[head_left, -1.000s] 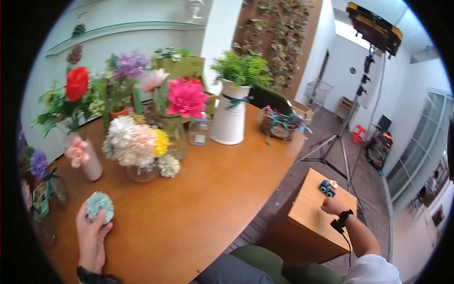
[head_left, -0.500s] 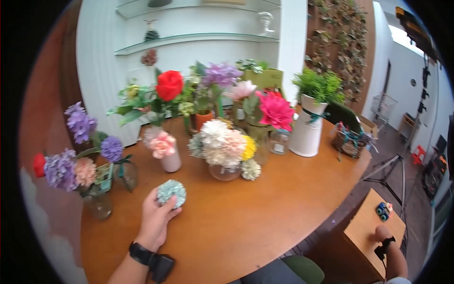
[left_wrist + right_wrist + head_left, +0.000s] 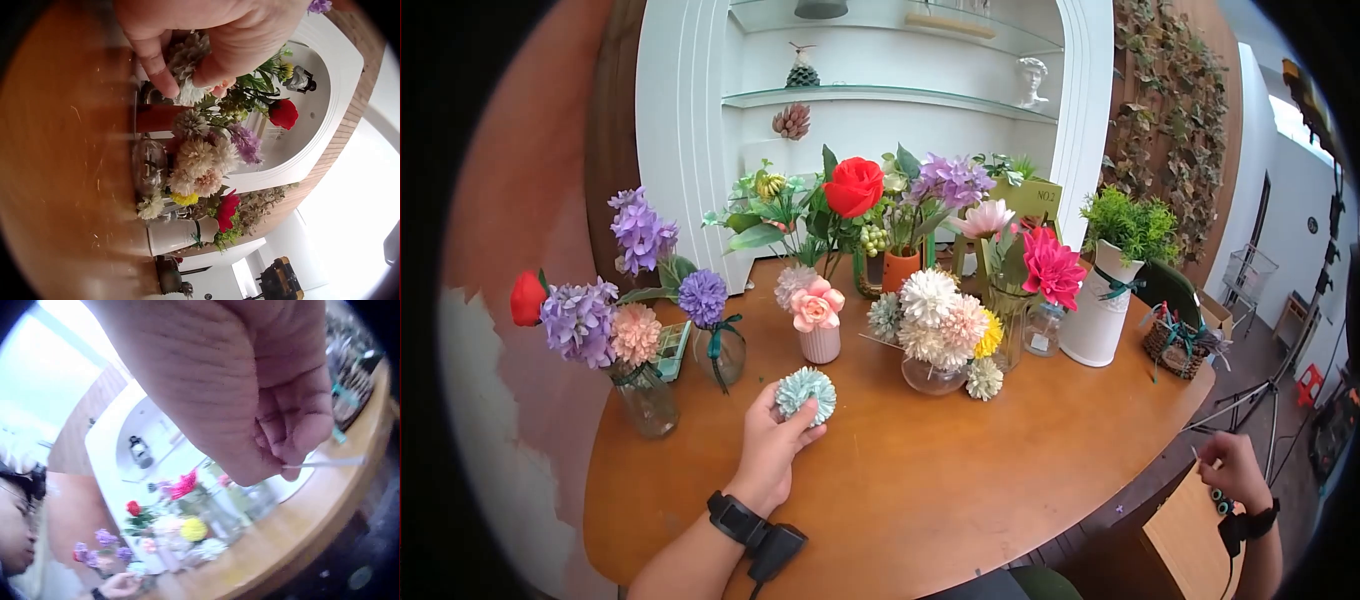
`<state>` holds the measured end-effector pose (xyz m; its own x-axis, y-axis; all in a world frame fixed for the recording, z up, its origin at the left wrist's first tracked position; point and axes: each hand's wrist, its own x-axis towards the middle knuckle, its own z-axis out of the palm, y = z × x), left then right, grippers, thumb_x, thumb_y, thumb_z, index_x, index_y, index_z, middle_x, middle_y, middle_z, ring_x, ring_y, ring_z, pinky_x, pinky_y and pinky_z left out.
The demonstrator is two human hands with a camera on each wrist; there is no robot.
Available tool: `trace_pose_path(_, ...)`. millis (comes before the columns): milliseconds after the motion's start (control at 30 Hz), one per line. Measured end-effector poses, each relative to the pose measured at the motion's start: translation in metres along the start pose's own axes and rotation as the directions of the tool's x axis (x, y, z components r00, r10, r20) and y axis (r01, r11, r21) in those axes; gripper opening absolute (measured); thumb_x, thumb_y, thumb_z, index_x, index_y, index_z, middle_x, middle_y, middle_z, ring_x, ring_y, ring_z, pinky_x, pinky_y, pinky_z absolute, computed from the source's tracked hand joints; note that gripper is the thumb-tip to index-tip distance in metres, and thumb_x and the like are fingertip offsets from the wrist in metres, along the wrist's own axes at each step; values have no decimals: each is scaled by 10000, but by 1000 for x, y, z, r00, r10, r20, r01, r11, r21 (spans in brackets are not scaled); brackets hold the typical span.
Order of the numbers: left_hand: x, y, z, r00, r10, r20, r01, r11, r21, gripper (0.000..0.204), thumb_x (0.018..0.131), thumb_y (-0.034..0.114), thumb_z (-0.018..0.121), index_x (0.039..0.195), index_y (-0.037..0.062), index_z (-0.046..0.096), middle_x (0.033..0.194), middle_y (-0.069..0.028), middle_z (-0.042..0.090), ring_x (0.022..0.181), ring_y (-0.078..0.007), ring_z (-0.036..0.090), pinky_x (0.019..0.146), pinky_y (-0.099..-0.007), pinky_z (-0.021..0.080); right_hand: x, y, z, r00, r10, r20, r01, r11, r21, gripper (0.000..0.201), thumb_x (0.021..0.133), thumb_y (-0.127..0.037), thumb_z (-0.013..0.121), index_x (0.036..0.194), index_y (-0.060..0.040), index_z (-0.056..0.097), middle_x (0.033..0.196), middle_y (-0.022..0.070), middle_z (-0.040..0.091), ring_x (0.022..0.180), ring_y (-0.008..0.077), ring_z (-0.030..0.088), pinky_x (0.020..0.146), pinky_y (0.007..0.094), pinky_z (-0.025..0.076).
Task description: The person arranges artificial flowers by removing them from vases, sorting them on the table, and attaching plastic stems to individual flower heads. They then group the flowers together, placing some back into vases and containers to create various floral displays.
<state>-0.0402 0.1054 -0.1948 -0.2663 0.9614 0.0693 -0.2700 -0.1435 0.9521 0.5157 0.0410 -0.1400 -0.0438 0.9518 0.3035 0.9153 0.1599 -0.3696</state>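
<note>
My left hand [image 3: 772, 455] pinches a pale mint pompom flower head [image 3: 806, 396] between thumb and fingers, low over the near left of the table. The same flower head [image 3: 189, 65] is partly covered by fingers in the left wrist view. Off the table's right edge, my right hand [image 3: 1235, 470] is above a small wooden stand. Its thumb and fingertips pinch a thin white stick [image 3: 331, 463], which juts out sideways in the right wrist view. Closest to the left hand stands a pink ribbed vase [image 3: 820, 345] with a peach rose [image 3: 816, 306].
The wooden table [image 3: 880, 470] bears several vases. A glass bowl [image 3: 932, 376] of cream pompoms stands mid-table, a white pitcher [image 3: 1090, 320] and wicker basket [image 3: 1175, 350] to the right, glass jars [image 3: 648, 408] at left. A toy car [image 3: 1222, 500] sits on the small stand [image 3: 1195, 535].
The head view has swung left. My right hand has lifted from the small stand, and a thin white stick now shows in its fingers. The left hand still holds the mint flower head.
</note>
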Motion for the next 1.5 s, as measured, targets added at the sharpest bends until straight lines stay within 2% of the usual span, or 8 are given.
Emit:
trace_pose_path(133,-4,2,2,1000,-6,14,6,1000,18,277,915,109,636,1167,55,535,1078,-21,615,946,-90,604,754,-235,533,34,-101,18,929,-323,181,221,876,428,355,783,33,663,1135,-3,634,790,34,653,673,91,647,608,212,529)
trace_pose_path(300,-6,-2,6,993,-66,95,61,997,57,282,909,116,650,1172,44,576,1070,-28,650,934,-85,623,729,-215,532,78,-175,97,687,-703,182,298,502,812,304,892,-16,630,1182,-23,539,919,59,664,797,114,670,704,255,568)
trace_pose_path(367,-7,-4,7,988,-92,125,82,993,80,271,908,119,655,1158,36,594,1056,-24,664,921,-78,631,716,-208,530,90,-202,132,654,-725,215,19,300,954,263,922,-39,603,1170,-36,515,966,57,661,773,92,640,677,231,545)
trace_pose_path(467,-6,-11,6,981,-106,161,96,993,70,272,910,118,652,1161,33,593,1062,-24,665,918,-75,632,719,-206,529,106,-240,164,592,-730,341,-232,251,940,230,948,-64,578,1163,-40,497,1003,56,656,740,73,610,642,212,518)
trace_pose_path(733,-5,-11,9,972,-172,162,152,980,127,311,913,123,650,1198,20,579,1093,-32,660,956,-89,630,744,-224,526,125,-246,227,534,-766,359,-367,172,914,161,931,-98,621,1068,-38,562,909,25,667,721,45,600,587,185,489)
trace_pose_path(833,-6,-11,11,974,-173,145,156,980,125,312,914,112,645,1202,17,577,1102,-41,656,960,-98,628,744,-233,527,126,-240,222,504,-772,388,-373,210,904,120,923,-74,627,1024,-30,582,931,62,684,713,65,606,588,203,504)
trace_pose_path(1000,-7,-7,14,974,-192,117,174,974,146,318,910,93,644,1208,10,571,1106,-51,654,960,-110,631,744,-240,531,126,-237,222,498,-759,419,-402,226,887,137,912,-138,660,997,-48,601,774,-27,604,676,20,567,562,173,471)
trace_pose_path(1500,-7,-9,12,977,-167,132,152,981,117,325,905,80,645,1209,6,556,1126,-63,645,975,-118,630,756,-243,537,124,-239,216,555,-756,347,-279,224,934,250,959,-147,592,1170,-14,611,759,-27,601,601,14,519,534,184,433)
